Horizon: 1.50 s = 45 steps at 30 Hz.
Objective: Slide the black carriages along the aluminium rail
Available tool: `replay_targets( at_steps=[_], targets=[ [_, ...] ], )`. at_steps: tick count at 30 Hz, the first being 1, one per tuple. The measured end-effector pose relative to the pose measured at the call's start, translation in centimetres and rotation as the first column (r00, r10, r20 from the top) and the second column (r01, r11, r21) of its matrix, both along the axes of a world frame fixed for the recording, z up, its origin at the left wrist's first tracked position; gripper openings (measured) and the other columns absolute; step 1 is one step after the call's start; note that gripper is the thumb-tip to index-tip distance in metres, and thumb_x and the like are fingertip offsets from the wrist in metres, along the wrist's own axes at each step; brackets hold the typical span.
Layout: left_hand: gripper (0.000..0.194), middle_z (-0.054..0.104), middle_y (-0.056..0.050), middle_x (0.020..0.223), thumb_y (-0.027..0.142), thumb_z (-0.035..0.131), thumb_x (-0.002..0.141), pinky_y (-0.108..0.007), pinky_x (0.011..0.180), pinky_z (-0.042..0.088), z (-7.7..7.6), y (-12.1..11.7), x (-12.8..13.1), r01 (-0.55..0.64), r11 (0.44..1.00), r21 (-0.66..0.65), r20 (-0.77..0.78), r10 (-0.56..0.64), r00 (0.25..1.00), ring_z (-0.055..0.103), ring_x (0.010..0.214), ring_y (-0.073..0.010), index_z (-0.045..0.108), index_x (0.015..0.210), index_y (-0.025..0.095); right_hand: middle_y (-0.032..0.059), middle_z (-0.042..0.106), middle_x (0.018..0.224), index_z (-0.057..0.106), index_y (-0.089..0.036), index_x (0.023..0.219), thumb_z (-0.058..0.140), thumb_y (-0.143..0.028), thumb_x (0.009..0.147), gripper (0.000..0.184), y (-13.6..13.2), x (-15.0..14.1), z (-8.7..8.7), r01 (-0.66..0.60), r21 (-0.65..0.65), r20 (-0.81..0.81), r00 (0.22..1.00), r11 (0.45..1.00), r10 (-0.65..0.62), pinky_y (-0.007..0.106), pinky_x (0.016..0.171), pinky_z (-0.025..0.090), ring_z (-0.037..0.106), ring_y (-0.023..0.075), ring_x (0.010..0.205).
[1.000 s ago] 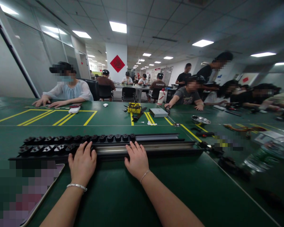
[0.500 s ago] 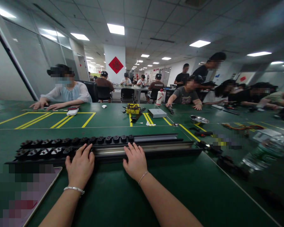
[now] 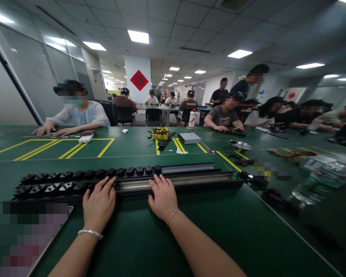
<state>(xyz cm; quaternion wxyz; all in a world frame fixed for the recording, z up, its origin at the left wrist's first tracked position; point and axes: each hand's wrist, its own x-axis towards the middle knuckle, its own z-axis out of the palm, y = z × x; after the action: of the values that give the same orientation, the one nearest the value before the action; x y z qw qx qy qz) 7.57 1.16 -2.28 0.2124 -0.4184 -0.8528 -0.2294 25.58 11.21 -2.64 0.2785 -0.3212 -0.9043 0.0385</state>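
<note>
Two long black rails lie side by side across the green table. Dark socket-like modules sit in the left part of the front rail. A longer row of similar modules fills much of the back rail. My left hand rests on the front rail at the right end of its modules, fingers stretched forward; what lies under the palm is hidden. Farther right, my right hand lies on the same rail's bare metallic channel, its fingers extended and slightly apart.
A pixelated flat panel lies at front left. Behind the rails are a yellow block with black cables, a grey box and a metal bowl. A plastic bottle lies at right. Co-workers sit across the table.
My hands stay almost in place on the front rail, with the view shifted slightly. Across the table, a co-worker in a grey shirt has drawn both hands together.
</note>
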Motion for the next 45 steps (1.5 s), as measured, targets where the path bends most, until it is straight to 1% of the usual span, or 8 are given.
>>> replay_targets(
  at_steps=[6, 10, 15, 23, 29, 33, 38, 45],
  targets=[
    [0.047, 0.060, -0.009, 0.114, 0.028, 0.029, 0.086, -0.039, 0.098, 0.032, -0.1, 0.1, -1.2, 0.005, 1.000, 0.016, 0.055, -0.006, 0.998, 0.054, 0.106, -0.0208, 0.039, 0.131, 0.019, 0.0037, 0.040, 0.137, 0.048, -0.024, 0.124, 0.050, -0.035, 0.078, 0.047, 0.2, 0.0, -0.3, -0.010, 0.003, -0.013, 1.000, 1.000, 0.010, 0.038, 0.106, 0.016, 0.028, 0.0214, 0.128],
    [0.045, 0.058, -0.013, 0.116, 0.031, 0.029, 0.085, -0.036, 0.094, 0.037, -0.2, 0.1, -1.6, 0.002, 1.000, -0.003, 0.062, -0.002, 0.998, 0.055, 0.104, -0.0230, 0.046, 0.122, 0.013, 0.0035, 0.040, 0.137, 0.049, -0.024, 0.123, 0.049, -0.035, 0.078, 0.046, 0.3, 0.0, -0.4, -0.015, 0.009, -0.020, 1.000, 1.000, 0.015, 0.037, 0.106, 0.015, 0.028, 0.0207, 0.129],
    [0.044, 0.062, -0.010, 0.112, 0.030, 0.030, 0.085, -0.038, 0.098, 0.033, -0.2, 0.1, -1.6, -0.011, 0.999, -0.040, 0.098, 0.015, 0.995, 0.056, 0.105, -0.0223, 0.043, 0.125, 0.017, 0.0033, 0.040, 0.137, 0.048, -0.024, 0.123, 0.049, -0.035, 0.078, 0.046, 0.3, 0.0, -0.4, -0.017, -0.001, -0.023, 1.000, 1.000, 0.017, 0.037, 0.106, 0.015, 0.028, 0.0206, 0.128],
    [0.043, 0.055, -0.011, 0.122, 0.030, 0.029, 0.085, -0.041, 0.103, 0.026, -0.3, 0.4, -1.2, -0.017, 0.999, -0.029, 0.108, 0.020, 0.994, 0.049, 0.114, -0.0226, 0.042, 0.124, 0.016, 0.0035, 0.040, 0.137, 0.049, -0.024, 0.122, 0.049, -0.034, 0.078, 0.046, 0.3, -0.1, -0.4, -0.017, -0.009, -0.021, 1.000, 1.000, 0.017, 0.037, 0.106, 0.014, 0.027, 0.0197, 0.129],
    [0.045, 0.066, -0.010, 0.097, 0.032, 0.029, 0.084, -0.039, 0.101, 0.027, -0.3, 0.3, -1.4, -0.043, 0.995, -0.089, 0.060, 0.048, 0.997, 0.057, 0.100, -0.0225, 0.045, 0.123, 0.016, 0.0035, 0.041, 0.137, 0.050, -0.024, 0.121, 0.049, -0.033, 0.078, 0.044, 0.3, -0.1, -0.4, -0.024, -0.006, -0.027, 0.999, 1.000, 0.024, 0.036, 0.106, 0.015, 0.029, 0.0196, 0.128],
    [0.047, 0.067, -0.009, 0.085, 0.034, 0.029, 0.084, -0.037, 0.098, 0.031, -0.1, 0.2, -1.6, -0.052, 0.990, -0.134, 0.031, 0.057, 0.998, 0.061, 0.089, -0.0222, 0.045, 0.124, 0.016, 0.0035, 0.041, 0.137, 0.050, -0.024, 0.121, 0.050, -0.032, 0.077, 0.044, 0.3, -0.1, -0.4, -0.026, -0.009, -0.033, 0.999, 1.000, 0.026, 0.037, 0.106, 0.014, 0.029, 0.0200, 0.128],
    [0.048, 0.067, -0.008, 0.078, 0.036, 0.029, 0.084, -0.036, 0.096, 0.033, 0.1, 0.1, -1.7, -0.055, 0.987, -0.150, 0.021, 0.058, 0.998, 0.062, 0.084, -0.0220, 0.045, 0.124, 0.016, 0.0036, 0.041, 0.136, 0.051, -0.024, 0.120, 0.050, -0.032, 0.077, 0.044, 0.2, 0.0, -0.4, -0.027, -0.008, -0.036, 0.999, 1.000, 0.027, 0.036, 0.106, 0.014, 0.029, 0.0200, 0.127],
    [0.049, 0.068, -0.008, 0.081, 0.040, 0.029, 0.084, -0.035, 0.096, 0.032, 0.0, -0.1, -1.7, -0.048, 0.985, -0.167, 0.009, 0.050, 0.999, 0.061, 0.086, -0.0220, 0.044, 0.126, 0.018, 0.0035, 0.041, 0.137, 0.051, -0.023, 0.120, 0.049, -0.032, 0.077, 0.043, 0.3, 0.0, -0.3, -0.024, -0.010, -0.028, 0.999, 1.000, 0.024, 0.036, 0.106, 0.015, 0.029, 0.0195, 0.128]
  ],
)
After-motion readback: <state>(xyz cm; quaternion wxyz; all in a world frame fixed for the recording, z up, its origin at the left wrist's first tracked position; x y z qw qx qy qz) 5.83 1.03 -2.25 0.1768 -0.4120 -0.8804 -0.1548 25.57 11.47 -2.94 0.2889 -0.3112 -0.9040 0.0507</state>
